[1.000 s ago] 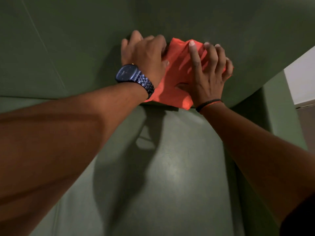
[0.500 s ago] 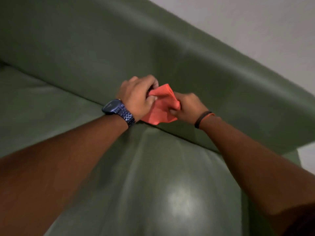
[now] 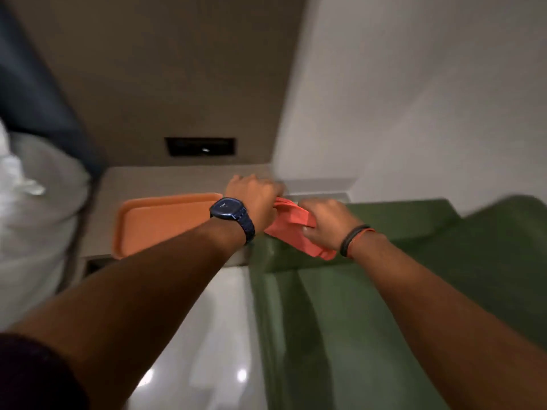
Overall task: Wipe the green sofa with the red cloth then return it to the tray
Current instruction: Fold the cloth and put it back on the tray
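The red cloth point(image 3: 297, 229) hangs bunched between both hands, over the left arm of the green sofa point(image 3: 370, 306). My left hand point(image 3: 254, 196), with a dark blue watch on the wrist, grips its upper end. My right hand point(image 3: 322, 221), with a dark band on the wrist, grips its middle, and a loose corner droops below. The orange tray point(image 3: 157, 220) lies on a beige side table just left of the sofa, partly hidden by my left forearm. The view is blurred by motion.
The beige side table point(image 3: 165, 180) stands against a brown wall panel with a dark recessed slot point(image 3: 201, 146). White bedding point(image 3: 32, 220) lies at the far left. Glossy floor point(image 3: 213, 335) shows between the table and the sofa. A white wall rises behind the sofa.
My hands lifted the cloth off the sofa's backrest, gathered it, and carried it left to the sofa's arm. The view swung left, bringing the tray and side table into sight.
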Demonstrator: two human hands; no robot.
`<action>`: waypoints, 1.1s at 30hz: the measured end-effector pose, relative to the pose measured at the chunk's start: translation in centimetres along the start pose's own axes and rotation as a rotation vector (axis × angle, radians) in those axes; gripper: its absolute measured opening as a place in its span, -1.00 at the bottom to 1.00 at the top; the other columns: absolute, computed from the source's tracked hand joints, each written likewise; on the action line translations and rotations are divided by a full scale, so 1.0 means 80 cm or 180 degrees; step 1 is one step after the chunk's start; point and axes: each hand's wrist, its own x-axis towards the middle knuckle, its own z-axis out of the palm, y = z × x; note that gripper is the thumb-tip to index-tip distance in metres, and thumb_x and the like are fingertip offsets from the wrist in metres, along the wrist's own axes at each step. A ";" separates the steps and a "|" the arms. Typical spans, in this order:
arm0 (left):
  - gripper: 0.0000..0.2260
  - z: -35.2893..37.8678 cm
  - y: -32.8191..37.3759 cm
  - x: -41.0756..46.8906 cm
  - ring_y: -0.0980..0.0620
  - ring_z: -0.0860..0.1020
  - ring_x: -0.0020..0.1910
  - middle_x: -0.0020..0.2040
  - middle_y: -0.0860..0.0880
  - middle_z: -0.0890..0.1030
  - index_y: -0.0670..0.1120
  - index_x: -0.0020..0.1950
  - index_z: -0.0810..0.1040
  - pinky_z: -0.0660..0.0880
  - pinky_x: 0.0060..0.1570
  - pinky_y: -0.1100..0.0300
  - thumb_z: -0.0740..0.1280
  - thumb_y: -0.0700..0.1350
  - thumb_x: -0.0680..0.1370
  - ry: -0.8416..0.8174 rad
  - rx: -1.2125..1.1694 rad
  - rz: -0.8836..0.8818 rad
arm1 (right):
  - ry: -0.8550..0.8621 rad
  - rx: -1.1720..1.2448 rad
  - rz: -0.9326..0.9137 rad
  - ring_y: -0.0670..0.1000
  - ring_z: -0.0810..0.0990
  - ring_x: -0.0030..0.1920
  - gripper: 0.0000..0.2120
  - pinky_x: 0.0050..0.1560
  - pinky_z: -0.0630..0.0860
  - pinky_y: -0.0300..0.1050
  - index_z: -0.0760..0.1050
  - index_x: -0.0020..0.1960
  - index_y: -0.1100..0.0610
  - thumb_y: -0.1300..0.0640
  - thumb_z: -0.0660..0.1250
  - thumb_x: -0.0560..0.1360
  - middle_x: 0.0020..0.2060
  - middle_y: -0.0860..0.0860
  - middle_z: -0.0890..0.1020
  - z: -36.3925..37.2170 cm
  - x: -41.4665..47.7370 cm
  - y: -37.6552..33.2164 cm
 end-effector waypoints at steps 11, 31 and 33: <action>-0.94 -0.013 -0.327 -0.088 -0.14 0.50 -0.10 -0.08 -0.05 0.57 -0.01 -0.08 0.49 0.28 -0.17 0.07 0.25 -0.14 0.49 -0.0137 0.0769 -0.0882 | -0.0716 0.0376 -0.0826 0.17 0.54 -0.06 -0.82 -0.05 0.46 -0.05 0.53 -0.11 0.06 0.23 0.38 0.31 -0.12 0.11 0.57 0.128 0.290 -0.183; -0.35 0.331 -0.477 -0.080 -0.19 0.48 0.05 0.22 -0.13 0.51 0.00 0.25 0.41 0.43 -0.01 -0.07 0.11 0.45 0.39 -0.1650 -0.0348 -0.0743 | -0.1631 -0.0358 -0.0715 0.14 0.47 0.08 -0.49 0.15 0.39 0.07 0.47 0.14 0.06 -0.28 0.14 0.40 0.06 0.08 0.55 0.454 0.377 -0.100; -0.20 0.340 -0.483 -0.075 -0.20 0.42 0.23 0.37 -0.13 0.41 -0.01 0.36 0.36 0.39 0.14 -0.14 0.02 0.52 0.35 -0.1415 -0.0535 -0.0973 | -0.1154 -0.0098 -0.0553 0.17 0.44 0.21 -0.44 0.25 0.36 0.14 0.39 0.27 0.05 -0.28 0.12 0.41 0.21 0.12 0.50 0.469 0.380 -0.100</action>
